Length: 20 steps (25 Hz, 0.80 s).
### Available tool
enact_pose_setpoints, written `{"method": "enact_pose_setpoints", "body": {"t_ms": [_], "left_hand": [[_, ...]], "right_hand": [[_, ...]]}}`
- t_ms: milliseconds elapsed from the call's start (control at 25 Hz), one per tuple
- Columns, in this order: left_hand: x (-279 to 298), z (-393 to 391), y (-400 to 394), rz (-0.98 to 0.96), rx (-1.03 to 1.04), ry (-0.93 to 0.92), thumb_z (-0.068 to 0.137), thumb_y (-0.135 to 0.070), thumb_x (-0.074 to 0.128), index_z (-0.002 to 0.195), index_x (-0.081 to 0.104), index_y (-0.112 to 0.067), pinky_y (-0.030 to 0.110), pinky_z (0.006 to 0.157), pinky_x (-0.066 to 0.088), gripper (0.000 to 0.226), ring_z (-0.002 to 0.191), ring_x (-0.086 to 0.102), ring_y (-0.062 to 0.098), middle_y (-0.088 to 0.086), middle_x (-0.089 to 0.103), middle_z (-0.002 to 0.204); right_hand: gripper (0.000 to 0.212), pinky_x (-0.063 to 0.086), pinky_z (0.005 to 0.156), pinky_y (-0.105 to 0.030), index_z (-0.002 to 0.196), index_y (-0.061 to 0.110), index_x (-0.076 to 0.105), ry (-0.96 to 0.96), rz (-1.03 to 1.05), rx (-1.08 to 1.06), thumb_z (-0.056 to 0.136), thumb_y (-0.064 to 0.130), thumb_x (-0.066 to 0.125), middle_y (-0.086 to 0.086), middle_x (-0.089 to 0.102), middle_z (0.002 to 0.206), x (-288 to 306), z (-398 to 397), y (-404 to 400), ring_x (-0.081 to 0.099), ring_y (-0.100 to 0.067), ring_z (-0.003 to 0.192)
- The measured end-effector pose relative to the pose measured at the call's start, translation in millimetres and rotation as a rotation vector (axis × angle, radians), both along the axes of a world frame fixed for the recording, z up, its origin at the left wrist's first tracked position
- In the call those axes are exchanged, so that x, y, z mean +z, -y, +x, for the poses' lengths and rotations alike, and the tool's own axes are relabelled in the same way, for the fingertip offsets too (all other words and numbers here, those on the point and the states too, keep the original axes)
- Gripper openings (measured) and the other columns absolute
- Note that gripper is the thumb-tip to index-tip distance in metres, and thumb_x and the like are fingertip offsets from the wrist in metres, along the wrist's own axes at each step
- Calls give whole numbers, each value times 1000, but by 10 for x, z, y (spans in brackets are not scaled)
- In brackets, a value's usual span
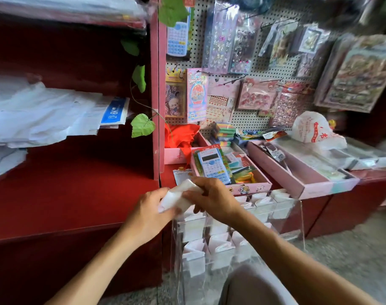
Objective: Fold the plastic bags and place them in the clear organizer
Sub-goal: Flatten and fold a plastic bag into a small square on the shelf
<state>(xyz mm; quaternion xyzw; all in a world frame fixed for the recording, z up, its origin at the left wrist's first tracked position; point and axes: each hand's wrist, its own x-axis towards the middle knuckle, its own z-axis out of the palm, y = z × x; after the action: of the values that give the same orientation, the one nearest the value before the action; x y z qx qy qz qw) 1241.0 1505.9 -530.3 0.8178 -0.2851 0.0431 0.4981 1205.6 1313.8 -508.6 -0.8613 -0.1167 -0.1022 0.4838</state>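
White plastic bag (176, 198), folded into compact crumpled strip, centre of frame above clear organizer (286, 216); long axis runs lower left to upper right. Left hand (148, 214) grips lower end; right hand (212, 200) pinches upper end. Blue label (115, 111), middle left, reads "8K"

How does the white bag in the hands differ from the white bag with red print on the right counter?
The bag in the hands is plain white, folded small and flat; the printed bag carries red print and sits puffed up, unfolded. Both hands, left hand and right hand, grip the first; nothing touches the second. Both are thin white plastic.
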Motion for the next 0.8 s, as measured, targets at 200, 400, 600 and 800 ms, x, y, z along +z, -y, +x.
{"method": "enact_pose_setpoints", "body": {"t_ms": [200,400,600,800], "left_hand": [[116,-224,518,-2,-202,-96,67,-24,80,70,69,-32,25,55,45,14,56,54,-3,-18,65,61],[111,-508,921,1,-263,-1,76,-7,81,87,63,-41,17,70,51,40,72,64,-6,-17,69,82],[30,-456,1215,63,-252,-6,82,-11,77,92,67,-29,39,87,56,23,87,69,15,-3,73,91],[15,-525,1370,141,-213,20,85,-17,74,97,69,-22,29,84,54,14,86,66,11,-4,71,92]], "right_hand": [[7,48,46,-24,86,5,66,-13,110,-115,93,7,66,1,65,63,217,-629,403,62,-14,53],[7,53,51,-32,87,8,71,-4,-14,-333,92,6,66,-1,68,68,447,-1146,935,63,-14,59],[18,43,52,-27,79,16,69,-31,-422,-561,87,1,65,0,63,61,711,-1513,1667,55,-10,53],[17,51,61,-37,93,10,75,17,-783,-547,85,2,62,-8,69,76,709,-1579,1980,65,-27,69]]}}
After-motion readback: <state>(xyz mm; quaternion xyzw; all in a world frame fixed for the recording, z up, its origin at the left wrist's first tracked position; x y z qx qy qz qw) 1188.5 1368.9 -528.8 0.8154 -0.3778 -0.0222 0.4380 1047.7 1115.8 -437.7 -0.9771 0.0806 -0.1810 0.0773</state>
